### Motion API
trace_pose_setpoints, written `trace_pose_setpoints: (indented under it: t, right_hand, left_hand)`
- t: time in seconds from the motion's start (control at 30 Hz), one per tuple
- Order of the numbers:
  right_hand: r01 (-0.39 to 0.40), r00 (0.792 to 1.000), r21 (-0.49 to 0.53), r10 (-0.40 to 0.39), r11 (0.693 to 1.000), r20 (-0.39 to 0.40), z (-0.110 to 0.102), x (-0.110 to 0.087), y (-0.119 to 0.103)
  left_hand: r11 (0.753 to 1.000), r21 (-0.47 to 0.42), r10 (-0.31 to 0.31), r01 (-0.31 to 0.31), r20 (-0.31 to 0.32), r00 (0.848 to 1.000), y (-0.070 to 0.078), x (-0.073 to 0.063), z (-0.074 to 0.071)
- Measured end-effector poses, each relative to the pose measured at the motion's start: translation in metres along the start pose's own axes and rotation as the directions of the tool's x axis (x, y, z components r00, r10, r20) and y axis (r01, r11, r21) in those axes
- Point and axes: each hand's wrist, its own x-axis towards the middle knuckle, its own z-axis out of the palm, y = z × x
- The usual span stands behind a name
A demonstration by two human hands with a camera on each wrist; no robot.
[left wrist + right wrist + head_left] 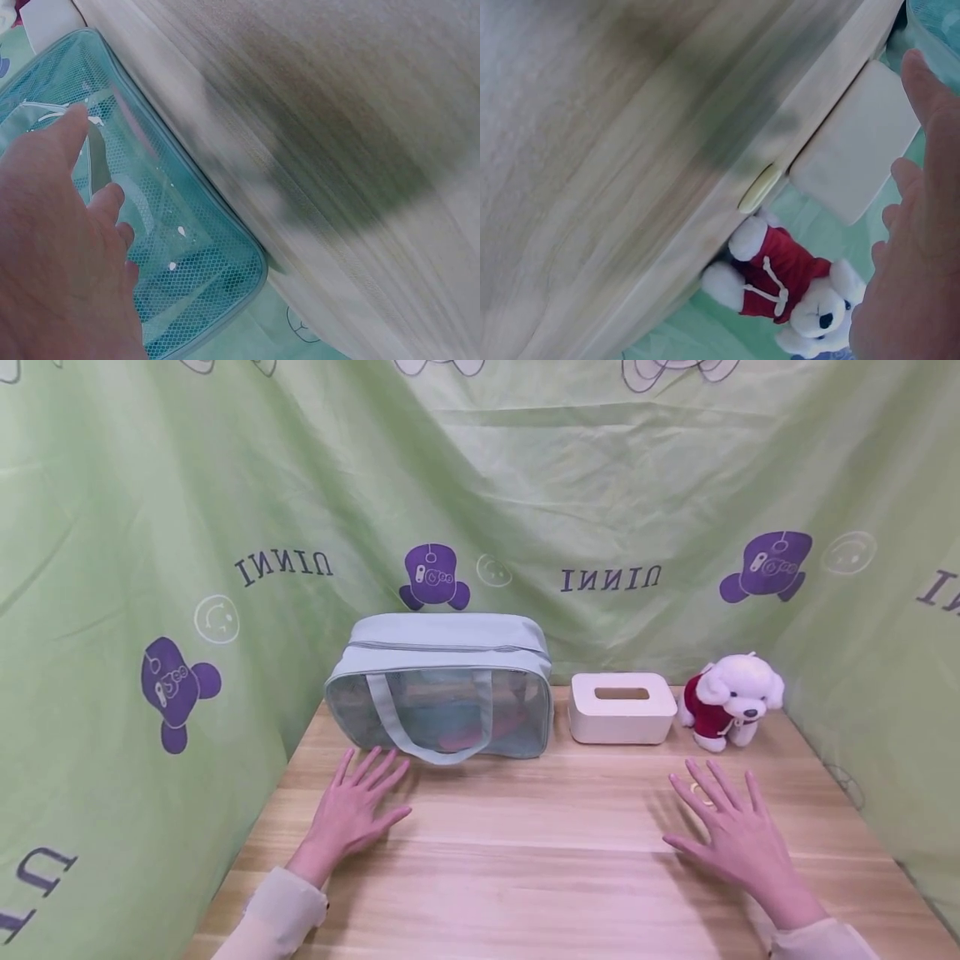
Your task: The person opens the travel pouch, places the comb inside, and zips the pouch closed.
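My left hand [351,814], fingers spread, is held over the wooden table just in front of a pale blue zip bag [450,632]. The bag has clear mesh sides and a strap handle [390,714] hanging down its front; some things inside, one pinkish, show only dimly. My right hand [738,839] is also spread with nothing in it, on the right side of the table. Beyond its fingers lies a small pale yellow ring-like thing [760,189], partly hidden by them in the head view.
A white tissue box [621,727] with an oval slot stands right of the bag. Beside it is a white plush dog [738,693] in a red top. Green printed cloth [525,485] hangs behind and on both sides of the wooden table [525,877].
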Motion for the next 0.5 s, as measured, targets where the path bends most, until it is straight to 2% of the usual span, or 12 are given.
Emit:
trace_pose_setpoints:
  t: [0.5]
  right_hand:
    - [-0.005, 1.000, -0.006, 0.005, 1.000, 0.006, -0.0054, -0.0001, 0.0009]
  left_hand:
    - [0.999, -0.036, -0.004, 0.003, -0.005, 1.000, 0.0016, -0.0013, 0.0000]
